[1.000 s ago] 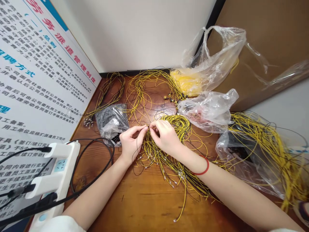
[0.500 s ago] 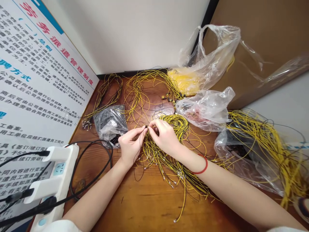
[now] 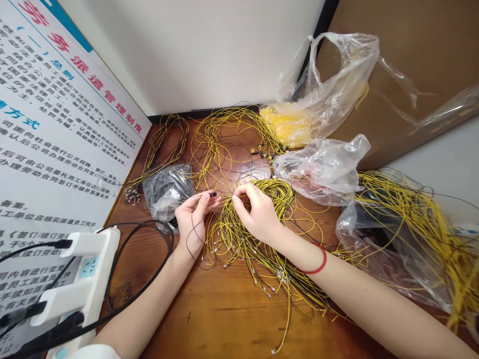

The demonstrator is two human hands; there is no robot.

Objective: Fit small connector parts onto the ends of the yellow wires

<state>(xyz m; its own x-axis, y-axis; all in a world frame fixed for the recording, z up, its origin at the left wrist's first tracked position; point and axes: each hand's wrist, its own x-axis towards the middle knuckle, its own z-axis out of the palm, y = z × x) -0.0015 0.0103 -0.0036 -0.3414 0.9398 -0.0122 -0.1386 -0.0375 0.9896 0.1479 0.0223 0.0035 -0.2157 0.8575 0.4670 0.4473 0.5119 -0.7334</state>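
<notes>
My left hand (image 3: 191,222) is closed on a small black cylindrical part (image 3: 213,194), held between thumb and fingers. A thin black wire (image 3: 193,227) loops down over that palm and wrist. To its right, my right hand (image 3: 258,213) is pinched, thumb against forefinger; anything between those fingertips is too small to make out. Beneath the right hand lies a large bundle of yellow and black wires (image 3: 234,234), many tipped with small white connectors. A dark plastic bag (image 3: 168,187) of black pieces sits just beyond the left hand.
A white power strip (image 3: 88,267) with black cables stands at the left beside a printed board (image 3: 75,99). Clear plastic bags (image 3: 322,167) and more yellow wires (image 3: 422,214) spread along the right. Other wire bundles (image 3: 213,134) and small yellow-black parts (image 3: 258,151) lie at the back.
My hands were touching at the fingertips and are now apart. The left hand has shifted left and turned palm up, with the black part in it; the right has hardly moved.
</notes>
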